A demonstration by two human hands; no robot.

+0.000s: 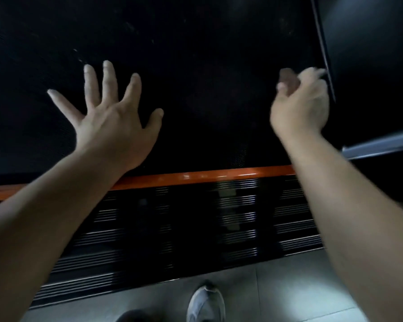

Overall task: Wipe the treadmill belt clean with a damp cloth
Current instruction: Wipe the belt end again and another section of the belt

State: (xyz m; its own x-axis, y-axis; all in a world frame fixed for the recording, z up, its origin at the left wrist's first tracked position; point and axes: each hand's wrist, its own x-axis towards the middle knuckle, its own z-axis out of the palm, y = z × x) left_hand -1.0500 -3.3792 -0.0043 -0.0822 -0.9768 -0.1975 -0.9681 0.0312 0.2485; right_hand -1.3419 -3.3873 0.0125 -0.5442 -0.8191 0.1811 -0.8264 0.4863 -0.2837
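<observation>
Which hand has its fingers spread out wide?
The left hand, over the black treadmill belt. Its fingers are straight and fanned apart, while the right hand, near the belt's edge, has its fingers curled in.

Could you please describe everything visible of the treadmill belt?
The treadmill belt is black, matte and finely textured, filling the upper view, with faint pale smudges toward its upper left. An orange strip edges its near side. The left hand is spread over it, fingers straight; the blurred right hand curls near its right edge.
</observation>
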